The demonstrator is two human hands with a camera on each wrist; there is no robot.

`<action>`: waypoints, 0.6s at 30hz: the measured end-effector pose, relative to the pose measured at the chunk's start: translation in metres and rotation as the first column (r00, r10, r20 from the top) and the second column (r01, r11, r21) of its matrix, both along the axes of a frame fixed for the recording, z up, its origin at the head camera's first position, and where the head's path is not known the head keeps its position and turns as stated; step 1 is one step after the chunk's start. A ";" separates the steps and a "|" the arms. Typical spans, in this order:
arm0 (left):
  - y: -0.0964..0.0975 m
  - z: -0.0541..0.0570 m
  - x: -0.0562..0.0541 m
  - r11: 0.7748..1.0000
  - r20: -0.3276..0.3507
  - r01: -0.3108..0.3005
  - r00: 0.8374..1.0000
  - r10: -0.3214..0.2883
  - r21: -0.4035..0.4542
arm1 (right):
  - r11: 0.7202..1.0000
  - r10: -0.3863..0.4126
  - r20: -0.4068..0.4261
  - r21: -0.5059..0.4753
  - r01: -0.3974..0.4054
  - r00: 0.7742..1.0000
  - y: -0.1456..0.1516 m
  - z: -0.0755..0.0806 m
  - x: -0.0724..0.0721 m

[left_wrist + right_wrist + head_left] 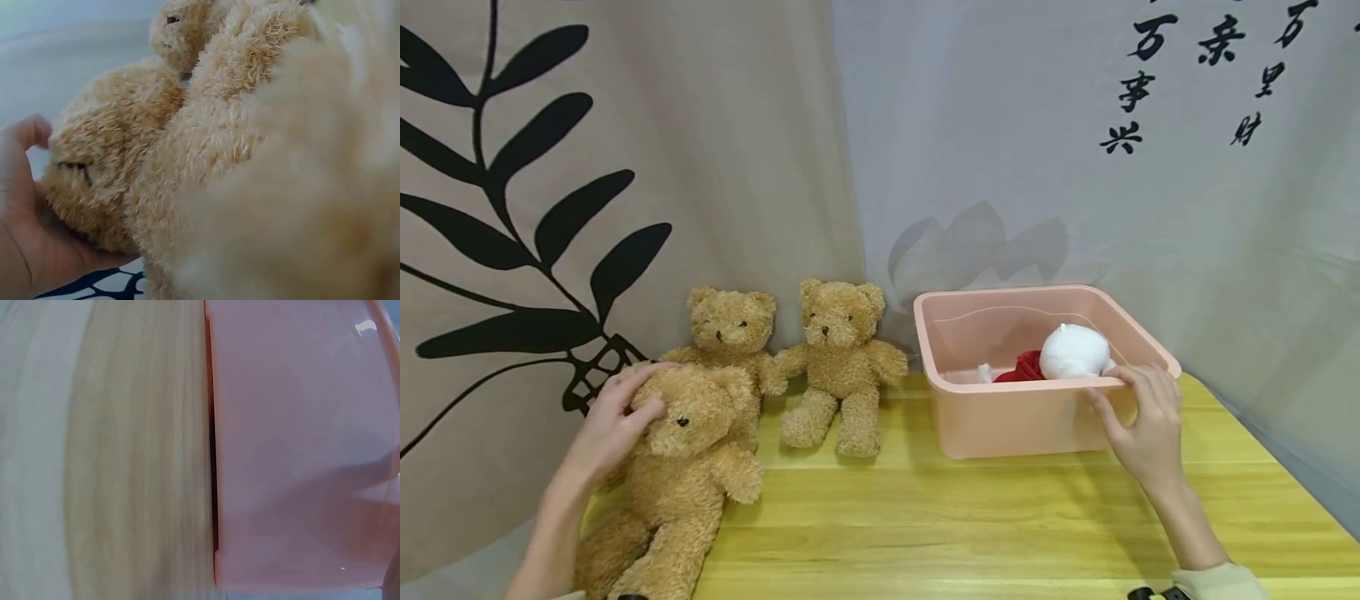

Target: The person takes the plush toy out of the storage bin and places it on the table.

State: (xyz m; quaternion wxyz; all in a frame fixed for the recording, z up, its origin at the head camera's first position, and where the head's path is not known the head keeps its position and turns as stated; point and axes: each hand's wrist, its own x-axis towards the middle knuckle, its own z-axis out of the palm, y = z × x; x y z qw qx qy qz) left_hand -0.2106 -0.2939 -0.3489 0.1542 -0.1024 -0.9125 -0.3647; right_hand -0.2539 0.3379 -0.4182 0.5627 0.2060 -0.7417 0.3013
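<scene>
My left hand (610,429) holds the head of the nearest tan teddy bear (673,487), thumb by its face and fingers behind. This bear stands at the left of the table, its legs running toward the bottom edge of the head view. Close up in the left wrist view, the fingers (39,131) curl round the bear's furry head (112,137). At the right, my right hand (1146,425) grips the front rim of a pink plastic bin (1015,417), fingers over the edge and thumb outside. The right wrist view shows mostly the bin's wall (300,425).
Two more tan teddy bears, one at the left (730,325) and one in the middle (842,367), sit at the table's back by a curtain (745,125). Inside the bin lie a white round plush thing (1075,352) and something red (1024,367). The wooden table (910,517) ends at right.
</scene>
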 end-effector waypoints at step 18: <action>-0.007 0.001 0.009 0.996 0.219 -0.027 0.975 0.044 -0.081 | 1.000 -0.003 0.009 0.002 0.003 1.000 0.001 -0.001 0.000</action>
